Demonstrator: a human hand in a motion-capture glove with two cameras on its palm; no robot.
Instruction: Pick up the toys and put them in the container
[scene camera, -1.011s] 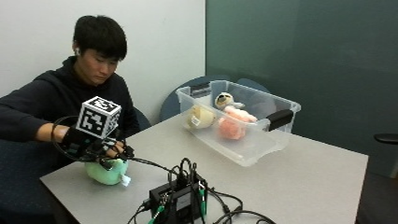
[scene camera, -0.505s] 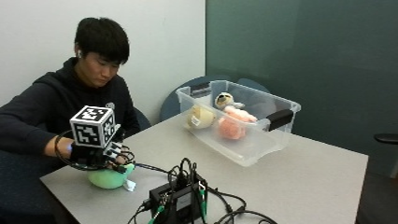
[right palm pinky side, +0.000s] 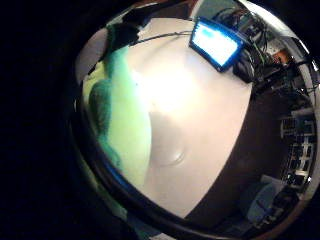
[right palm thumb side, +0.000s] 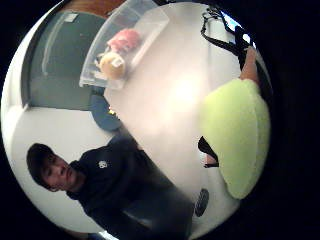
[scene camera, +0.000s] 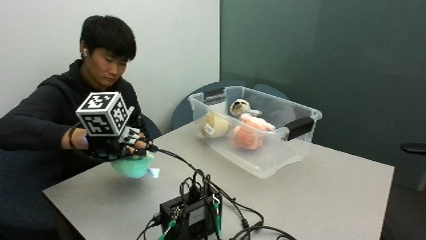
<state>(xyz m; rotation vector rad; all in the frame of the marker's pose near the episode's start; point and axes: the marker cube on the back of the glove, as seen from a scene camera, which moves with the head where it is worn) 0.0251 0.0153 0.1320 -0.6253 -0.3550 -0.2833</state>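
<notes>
Where the grey table (scene camera: 333, 190) meets a teal wall, hands (scene camera: 123, 147) gripping green toy (scene camera: 133, 166), clear container (scene camera: 266, 165) near.

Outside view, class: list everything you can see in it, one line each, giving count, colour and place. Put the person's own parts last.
Container: one, clear plastic with black handles, on the far side of the table.
Toys in container: three; a pink one, a cream one, a small pale one behind them.
Green toy: one, near the table's edge, under the gloved hand.
Electronics box: one, black, with cables, at the table's front.
Table: one, grey.
Right hand: black glove, its grip on the green toy.
</notes>
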